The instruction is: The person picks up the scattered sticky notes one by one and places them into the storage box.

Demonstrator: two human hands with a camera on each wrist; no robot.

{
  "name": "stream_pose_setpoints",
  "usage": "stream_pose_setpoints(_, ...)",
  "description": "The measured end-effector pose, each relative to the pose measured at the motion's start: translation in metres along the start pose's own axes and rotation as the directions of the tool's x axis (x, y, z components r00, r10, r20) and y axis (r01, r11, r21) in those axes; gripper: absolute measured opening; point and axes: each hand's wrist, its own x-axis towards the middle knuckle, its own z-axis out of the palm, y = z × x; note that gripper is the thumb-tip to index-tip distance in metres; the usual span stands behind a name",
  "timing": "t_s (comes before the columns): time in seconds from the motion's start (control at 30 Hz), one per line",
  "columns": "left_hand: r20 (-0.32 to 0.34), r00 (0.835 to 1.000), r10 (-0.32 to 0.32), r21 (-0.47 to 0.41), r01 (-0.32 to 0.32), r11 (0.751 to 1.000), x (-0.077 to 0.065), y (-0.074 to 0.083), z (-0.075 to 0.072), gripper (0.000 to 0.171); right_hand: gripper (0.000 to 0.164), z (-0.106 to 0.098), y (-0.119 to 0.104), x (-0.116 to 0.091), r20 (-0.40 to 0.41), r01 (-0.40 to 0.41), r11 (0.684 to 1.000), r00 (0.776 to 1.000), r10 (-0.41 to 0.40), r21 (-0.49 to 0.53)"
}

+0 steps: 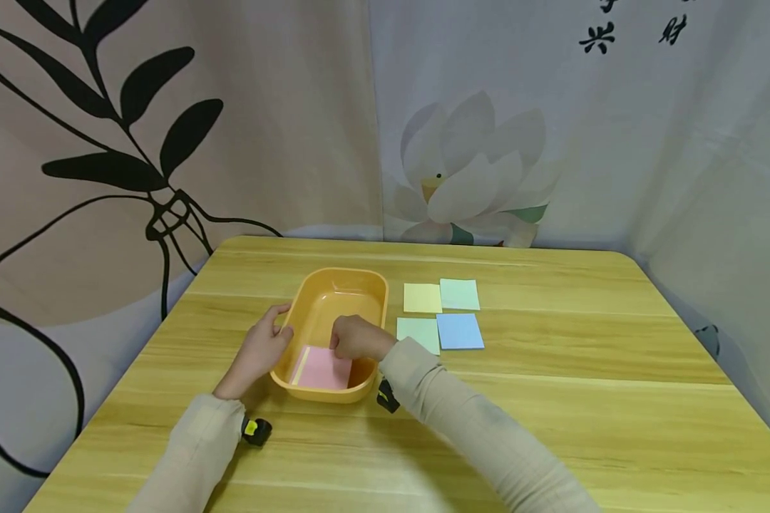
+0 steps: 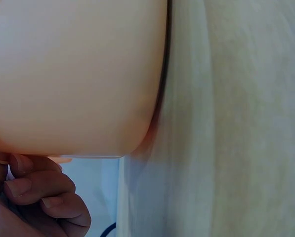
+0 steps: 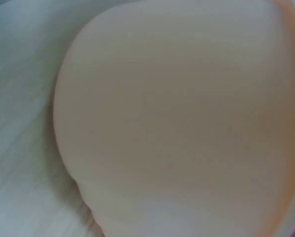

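A yellow-orange plastic tray (image 1: 343, 288) with raised walls stands on the table. My left hand (image 1: 262, 350) holds its left side, the thumb at the rim and the curled fingers (image 2: 43, 185) against the outer wall. Inside the near end lies a pink sticky note pad (image 1: 324, 370), a pale yellow strip showing along its left edge. My right hand (image 1: 361, 338) reaches over the right rim and pinches the pad's far right corner; the fingertips are partly hidden. Only the tray's outer wall (image 3: 172, 108) fills most of the right wrist view.
Right of the tray, sticky note pads lie in two rows: yellow (image 1: 422, 298) and pale green (image 1: 460, 294) behind, another pale green (image 1: 417, 333) and a blue pad (image 1: 460, 332) in front. Printed curtains (image 1: 295, 142) hang behind the wooden table (image 1: 552, 413).
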Motion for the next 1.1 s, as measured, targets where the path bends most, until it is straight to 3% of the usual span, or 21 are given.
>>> stream_pose_setpoints(0.67,0.008,1.000,-0.008,-0.022,0.008,1.000,-0.001,0.002,-0.001,0.052,0.015,0.003,-0.002,-0.005,-0.005,0.002,1.000,1.000,-0.002,-0.023)
stream_pose_setpoints(0.93,0.011,1.000,0.003,-0.008,-0.003,1.000,-0.001,0.003,-0.002,0.052,0.010,0.006,-0.004,-0.006,-0.042,0.015,0.992,0.999,-0.020,-0.128)
stream_pose_setpoints(1.1,0.007,1.000,-0.003,-0.010,0.003,1.000,-0.001,0.003,-0.001,0.052,0.019,0.003,-0.005,-0.010,-0.042,0.005,0.994,0.999,-0.010,-0.112)
